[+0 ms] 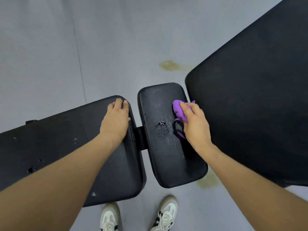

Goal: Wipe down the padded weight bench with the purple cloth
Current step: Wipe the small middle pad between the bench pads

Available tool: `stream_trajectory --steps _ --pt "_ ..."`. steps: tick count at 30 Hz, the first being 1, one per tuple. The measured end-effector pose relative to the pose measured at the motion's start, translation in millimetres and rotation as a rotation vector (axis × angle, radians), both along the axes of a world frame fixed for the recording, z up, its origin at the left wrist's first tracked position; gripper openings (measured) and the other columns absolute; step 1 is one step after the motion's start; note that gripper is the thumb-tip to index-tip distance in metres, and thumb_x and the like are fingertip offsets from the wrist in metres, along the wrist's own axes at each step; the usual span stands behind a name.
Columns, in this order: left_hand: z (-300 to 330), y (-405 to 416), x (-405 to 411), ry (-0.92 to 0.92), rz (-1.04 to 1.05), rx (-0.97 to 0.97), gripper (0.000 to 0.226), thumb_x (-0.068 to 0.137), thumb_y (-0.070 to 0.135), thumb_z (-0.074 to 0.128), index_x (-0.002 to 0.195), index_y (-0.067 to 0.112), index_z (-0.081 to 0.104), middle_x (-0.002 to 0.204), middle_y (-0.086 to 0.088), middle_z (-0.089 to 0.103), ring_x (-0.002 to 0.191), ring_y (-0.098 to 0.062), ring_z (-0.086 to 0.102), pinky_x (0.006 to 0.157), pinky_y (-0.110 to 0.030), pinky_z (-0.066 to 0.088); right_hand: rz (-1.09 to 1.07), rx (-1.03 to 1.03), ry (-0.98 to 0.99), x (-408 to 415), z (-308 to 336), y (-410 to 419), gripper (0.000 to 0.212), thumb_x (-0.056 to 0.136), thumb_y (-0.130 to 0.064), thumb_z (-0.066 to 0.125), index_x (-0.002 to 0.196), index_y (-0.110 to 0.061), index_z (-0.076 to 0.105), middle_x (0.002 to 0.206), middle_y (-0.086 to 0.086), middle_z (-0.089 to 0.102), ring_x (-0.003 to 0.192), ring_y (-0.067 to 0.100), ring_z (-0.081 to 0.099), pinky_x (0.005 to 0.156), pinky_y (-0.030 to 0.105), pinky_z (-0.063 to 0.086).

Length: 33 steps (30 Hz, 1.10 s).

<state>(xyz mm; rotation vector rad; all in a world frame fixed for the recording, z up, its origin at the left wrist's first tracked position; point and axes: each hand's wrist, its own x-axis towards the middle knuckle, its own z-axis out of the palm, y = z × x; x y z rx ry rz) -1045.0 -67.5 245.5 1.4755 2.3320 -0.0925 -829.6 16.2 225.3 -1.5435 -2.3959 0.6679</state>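
I'm looking down from the head cam at a black padded bench in three pads. My right hand is clenched round the bunched purple cloth, pressing it onto the right side of the small middle pad, close to the edge next to the big pad on the right. The cloth pokes out past my fingers toward the far end, w/ a bit more showing under the palm. The middle pad is wet: fine droplets across the top and a small puddle just left of the cloth (not touching it, as far as I can tell). My left hand lies flat, grasping nothing, on the far corner of the left pad, fingers curled over the edge. Grey floor w/ yellowish stains; my white sneakers at the bottom.
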Motion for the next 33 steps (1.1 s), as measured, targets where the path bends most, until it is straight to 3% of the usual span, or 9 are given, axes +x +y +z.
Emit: stream_trajectory --steps 6,14,18,20,22,25,27,31,33 --pt "-6.1 -0.7 -2.5 0.004 0.000 0.014 0.051 0.097 0.016 0.046 0.143 0.005 0.027 0.142 -0.009 0.027 0.127 -0.028 0.030 0.087 -0.040 0.048 -0.022 0.063 -0.126 -43.6 -0.8 45.8 0.050 0.089 -0.001 0.045 0.138 -0.014 0.042 0.131 0.009 0.043 0.112 0.028 0.041 0.075 0.031 0.033" --pt "1.4 -23.8 25.2 -0.156 0.045 0.174 0.045 0.097 0.014 0.043 0.141 0.010 0.034 0.146 -0.003 0.029 0.131 -0.023 0.032 0.094 -0.043 0.046 -0.040 -0.071 0.004 7.1 3.5 -15.6 0.051 0.091 -0.004 0.049 0.139 -0.018 0.042 0.137 0.011 0.043 0.123 0.026 0.040 0.098 0.032 0.035" --pt "6.0 -46.8 74.1 -0.302 0.003 0.177 0.068 0.091 0.026 0.057 0.148 0.015 0.022 0.150 0.000 0.021 0.139 -0.017 0.024 0.107 -0.033 0.038 -0.090 -0.098 0.038 21.6 7.3 -38.3 0.051 0.089 -0.001 0.051 0.137 -0.017 0.047 0.133 0.009 0.046 0.120 0.024 0.041 0.097 0.033 0.036" --pt "4.8 -49.7 87.1 -0.332 -0.010 0.132 0.079 0.088 0.027 0.062 0.150 0.015 0.014 0.151 0.001 0.018 0.140 -0.016 0.021 0.108 -0.031 0.038 -0.121 -0.097 0.011 30.2 10.3 -50.0 0.047 0.090 -0.009 0.055 0.136 -0.018 0.048 0.129 0.003 0.049 0.114 0.021 0.043 0.089 0.036 0.044" --pt "3.2 -48.8 91.2 -0.341 0.020 0.122 0.081 0.088 0.025 0.063 0.150 0.014 0.012 0.152 0.001 0.016 0.140 -0.016 0.023 0.107 -0.030 0.039 -0.100 -0.036 -0.095 34.5 11.2 -57.7 0.046 0.090 -0.020 0.059 0.134 -0.018 0.050 0.122 0.001 0.052 0.108 0.024 0.046 0.068 0.036 0.048" --pt "-0.8 -48.1 94.8 -0.347 0.047 0.133 0.080 0.088 0.020 0.063 0.150 0.013 0.013 0.152 0.002 0.017 0.140 -0.015 0.025 0.108 -0.028 0.036 -0.081 0.143 -0.292 26.7 8.8 -44.1 0.042 0.075 -0.017 0.075 0.114 -0.017 0.063 0.096 0.007 0.057 0.084 0.027 0.056 0.044 0.024 0.029" --pt "-3.2 -48.6 96.4 -0.350 0.055 0.144 0.080 0.088 0.017 0.063 0.150 0.014 0.013 0.152 0.003 0.016 0.140 -0.013 0.024 0.109 -0.026 0.033 -0.118 0.267 -0.361 9.4 8.6 -21.6 0.034 0.069 -0.014 0.078 0.101 -0.015 0.066 0.088 0.008 0.057 0.076 0.027 0.056 0.045 0.022 0.019" --pt "-8.4 -47.9 96.3 -0.330 0.044 0.159 0.080 0.089 0.016 0.062 0.150 0.014 0.011 0.152 0.004 0.015 0.141 -0.013 0.022 0.109 -0.023 0.030 -0.212 0.204 -0.356 -24.1 3.3 13.7 0.022 0.086 -0.005 0.053 0.106 -0.009 0.059 0.105 0.012 0.053 0.095 0.029 0.050 0.047 0.028 0.016" --pt "-8.5 -47.8 97.2 -0.327 0.043 0.140 0.080 0.089 0.015 0.062 0.150 0.014 0.011 0.152 0.003 0.015 0.141 -0.013 0.021 0.109 -0.025 0.032 -0.199 0.228 -0.404 -19.0 6.2 5.7 0.019 0.077 -0.010 0.067 0.096 -0.011 0.063 0.094 0.009 0.055 0.084 0.025 0.053 0.043 0.023 0.007"
